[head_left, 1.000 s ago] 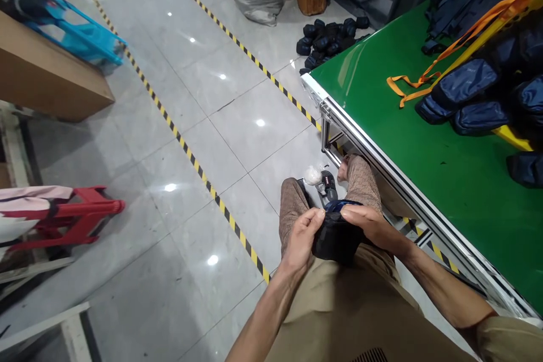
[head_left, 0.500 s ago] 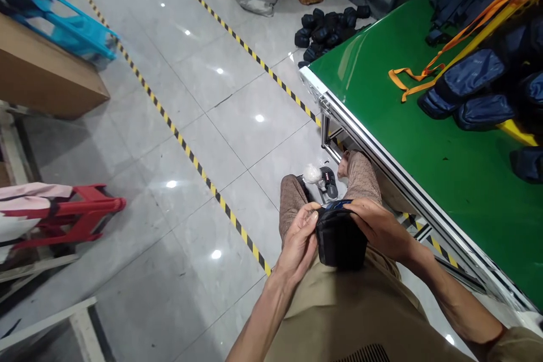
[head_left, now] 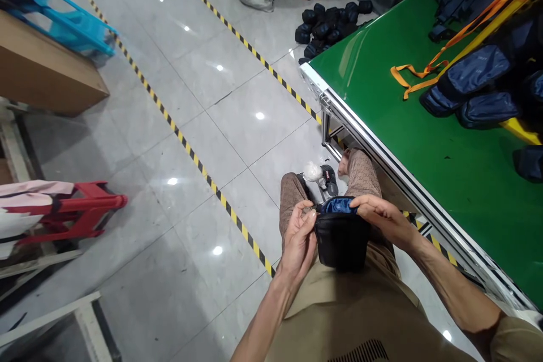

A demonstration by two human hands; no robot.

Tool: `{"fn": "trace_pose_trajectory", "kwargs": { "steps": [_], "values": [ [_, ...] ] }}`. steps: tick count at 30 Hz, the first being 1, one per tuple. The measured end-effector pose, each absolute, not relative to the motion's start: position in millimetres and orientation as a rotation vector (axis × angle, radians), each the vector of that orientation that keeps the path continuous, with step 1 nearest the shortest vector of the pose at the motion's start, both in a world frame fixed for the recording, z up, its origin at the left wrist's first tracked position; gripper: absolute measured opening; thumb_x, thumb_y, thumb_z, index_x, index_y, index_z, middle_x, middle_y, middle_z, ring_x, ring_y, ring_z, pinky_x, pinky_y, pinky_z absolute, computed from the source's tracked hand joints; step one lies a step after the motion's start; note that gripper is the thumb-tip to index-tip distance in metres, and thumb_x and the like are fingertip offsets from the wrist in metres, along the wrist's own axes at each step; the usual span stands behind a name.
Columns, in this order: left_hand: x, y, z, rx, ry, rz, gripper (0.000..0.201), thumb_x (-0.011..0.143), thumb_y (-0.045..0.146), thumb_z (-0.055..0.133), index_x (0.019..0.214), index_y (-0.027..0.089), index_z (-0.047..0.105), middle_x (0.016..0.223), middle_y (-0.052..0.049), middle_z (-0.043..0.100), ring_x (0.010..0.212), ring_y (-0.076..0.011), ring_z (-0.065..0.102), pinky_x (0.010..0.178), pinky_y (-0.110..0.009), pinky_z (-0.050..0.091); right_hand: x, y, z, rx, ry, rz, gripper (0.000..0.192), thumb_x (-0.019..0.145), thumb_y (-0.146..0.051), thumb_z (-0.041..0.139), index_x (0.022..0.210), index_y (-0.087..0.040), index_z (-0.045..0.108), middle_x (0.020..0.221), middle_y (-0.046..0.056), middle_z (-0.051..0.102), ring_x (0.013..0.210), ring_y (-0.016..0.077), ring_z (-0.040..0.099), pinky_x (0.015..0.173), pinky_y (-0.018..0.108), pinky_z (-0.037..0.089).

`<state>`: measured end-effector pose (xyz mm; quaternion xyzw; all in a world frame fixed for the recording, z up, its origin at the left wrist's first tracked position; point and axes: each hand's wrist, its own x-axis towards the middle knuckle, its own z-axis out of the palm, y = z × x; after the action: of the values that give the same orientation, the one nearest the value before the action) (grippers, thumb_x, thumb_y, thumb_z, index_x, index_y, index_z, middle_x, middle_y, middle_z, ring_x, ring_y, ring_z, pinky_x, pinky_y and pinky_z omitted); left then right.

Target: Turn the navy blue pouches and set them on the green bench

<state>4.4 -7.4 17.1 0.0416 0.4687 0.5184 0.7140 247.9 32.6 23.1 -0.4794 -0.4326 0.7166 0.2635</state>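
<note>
A small black pouch (head_left: 343,240) with a shiny blue lining hangs between my two hands above my lap. Its mouth gapes toward my knees, so the blue inside shows. My left hand (head_left: 299,235) pinches the left edge of the opening between thumb and fingers. At the opposite corner, my right hand (head_left: 384,218) grips the rim with its fingertips. The pouch's underside and whatever may lie inside are hidden from me.
To my right stands a green-topped table (head_left: 394,68) with a metal edge, bearing several blue pouches (head_left: 479,73) and an orange strap (head_left: 411,90). Dark bundles (head_left: 324,25) lie on the floor beyond. A red stool (head_left: 93,209) and a cardboard box (head_left: 46,62) stand left.
The pouch's mouth has been pulled wider, showing more blue lining. My right hand has shifted slightly right along with its edge, while my left stays nearly in place.
</note>
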Motion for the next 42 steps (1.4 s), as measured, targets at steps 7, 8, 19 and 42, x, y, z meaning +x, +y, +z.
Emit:
{"fn": "trace_pose_trajectory", "kwargs": {
  "steps": [7, 8, 19, 42],
  "values": [
    [12.9, -9.1, 11.8, 0.236, 1.028, 1.164, 0.050, 0.089, 0.046, 0.098, 0.115, 0.026, 0.061, 0.069, 0.010, 0.060, 0.059, -0.0087, 0.052, 0.062, -0.021, 0.044, 251.8, 34.5, 26.1, -1.317, -1.401, 1.851, 0.049, 0.110, -0.064, 0.071, 0.087, -0.020, 0.074, 0.084, 0.000, 0.062, 0.081, 0.0177, 0.053, 0.075, 0.030, 0.043],
    [12.7, -9.2, 10.8, 0.248, 1.028, 1.162, 0.051, 0.089, 0.047, 0.098, 0.115, 0.026, 0.061, 0.070, 0.009, 0.061, 0.060, -0.0089, 0.053, 0.061, -0.021, 0.044, 251.4, 33.9, 26.4, -1.323, -1.356, 1.863, 0.049, 0.108, -0.064, 0.072, 0.087, -0.020, 0.073, 0.084, 0.000, 0.062, 0.081, 0.0178, 0.054, 0.075, 0.030, 0.043],
    [19.2, -26.6, 2.2, 0.247, 0.981, 1.082, 0.049, 0.088, 0.051, 0.098, 0.114, 0.026, 0.065, 0.078, 0.005, 0.060, 0.074, -0.0119, 0.054, 0.075, -0.024, 0.044, 246.4, 25.7, 29.3, -1.520, -1.114, 1.644, 0.044, 0.096, -0.062, 0.086, 0.121, -0.027, 0.075, 0.066, -0.005, 0.054, 0.059, 0.0183, 0.051, 0.060, 0.032, 0.045],
    [-1.9, 20.8, -46.9, 0.482, 0.900, 0.602, 0.050, 0.074, 0.054, 0.105, 0.092, 0.016, 0.077, 0.076, 0.000, 0.063, 0.068, -0.0110, 0.048, 0.066, -0.025, 0.032, 264.5, 47.8, -4.7, -1.322, -1.361, 1.996, 0.052, 0.091, -0.065, 0.086, 0.089, -0.022, 0.058, 0.079, -0.005, 0.051, 0.073, 0.0148, 0.044, 0.067, 0.026, 0.033]
  ]
}}
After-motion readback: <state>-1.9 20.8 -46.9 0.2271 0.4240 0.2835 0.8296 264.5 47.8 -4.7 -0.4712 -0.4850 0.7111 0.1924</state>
